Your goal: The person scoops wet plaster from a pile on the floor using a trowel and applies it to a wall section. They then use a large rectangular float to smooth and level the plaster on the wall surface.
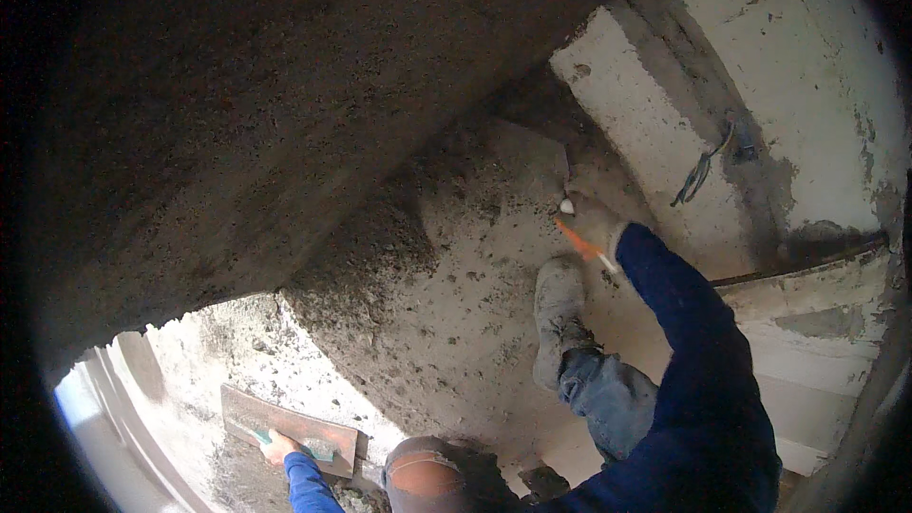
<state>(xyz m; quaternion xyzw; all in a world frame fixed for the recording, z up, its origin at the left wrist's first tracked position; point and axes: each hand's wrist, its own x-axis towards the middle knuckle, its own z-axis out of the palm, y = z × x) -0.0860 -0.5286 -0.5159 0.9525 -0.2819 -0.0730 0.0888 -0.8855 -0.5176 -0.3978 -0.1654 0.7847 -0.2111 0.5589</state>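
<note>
My right hand (596, 220), pale and either gloved or dusty, reaches low toward the base of the rough grey wall. It is closed on a trowel (535, 154), whose flat grey blade points away from me and partly blends into the mortar. An orange and white piece (578, 239) shows at the same hand; whether it belongs to the trowel I cannot tell. At the lower left, in bright light, my left hand (278, 446) grips the green handle of a rectangular plastering float (328, 435). The float lies near the sunlit ground, its face partly hidden.
A dark, rough mortar wall (237, 114) fills the upper left. Crumbs of mortar (418, 323) litter the floor around my dusty shoe (559, 309). Wires (701, 176) stick out of a patched white wall (636, 85) at right. A ledge (807, 275) projects below it.
</note>
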